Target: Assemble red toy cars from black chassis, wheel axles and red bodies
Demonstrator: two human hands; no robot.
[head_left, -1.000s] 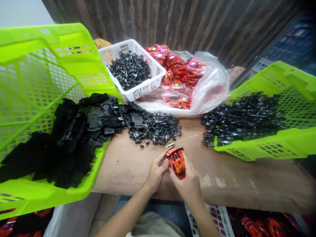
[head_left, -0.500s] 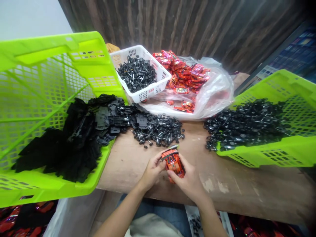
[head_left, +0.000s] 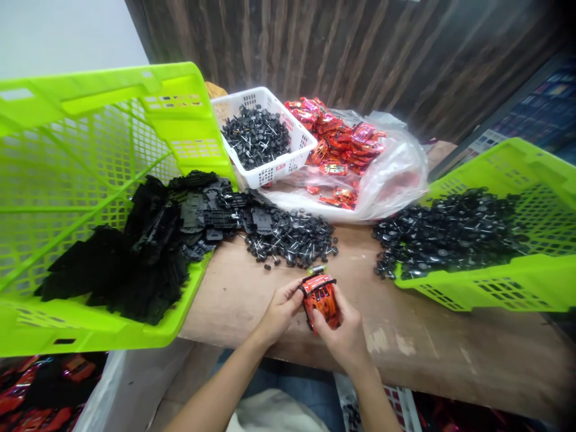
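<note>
Both my hands hold a small red-orange toy car point(head_left: 320, 299) just above the near edge of the wooden table point(head_left: 432, 342). My left hand point(head_left: 278, 312) pinches its left side near the dark rear end. My right hand point(head_left: 344, 336) cups it from below and from the right, thumb on the body. A little beyond the car lies a loose pile of black wheel-and-axle sets point(head_left: 292, 239) on the table.
A tilted lime-green crate point(head_left: 90, 180) on the left spills black chassis plates point(head_left: 148, 246). A second lime crate point(head_left: 508, 282) on the right holds black wheels. At the back stand a white basket point(head_left: 288, 165) of wheels and a clear bag point(head_left: 396, 174) of red car bodies.
The car has turned slightly in my hands and sits a bit lower and closer to me. The camera view has shifted, so everything on the table appears moved right and down.
</note>
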